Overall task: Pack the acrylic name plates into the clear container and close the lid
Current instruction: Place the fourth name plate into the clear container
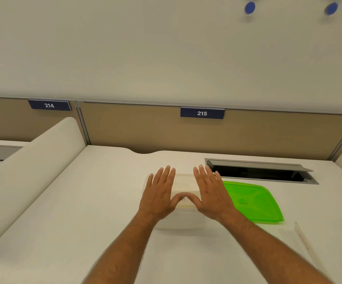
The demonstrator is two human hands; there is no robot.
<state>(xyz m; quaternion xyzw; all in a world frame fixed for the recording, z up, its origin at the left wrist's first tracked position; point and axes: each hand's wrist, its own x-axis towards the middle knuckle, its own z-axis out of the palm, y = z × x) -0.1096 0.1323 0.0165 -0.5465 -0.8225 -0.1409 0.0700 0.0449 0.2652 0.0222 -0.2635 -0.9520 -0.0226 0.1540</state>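
Observation:
A clear container (183, 182) stands on the white desk (84, 201), mid-frame. My left hand (159, 194) and my right hand (211, 194) lie flat over its top with fingers straight, thumbs nearly touching above a clear acrylic plate (183, 201) with faint writing inside it. The green lid (254, 201) lies flat on the desk just right of the container. Another clear acrylic name plate (301, 240) with red print lies on the desk at the near right.
An open grey cable hatch (260, 171) sits in the desk behind the lid. A tan partition (125, 128) with signs 214 and 215 runs along the back. A white divider (32, 160) rises at the left.

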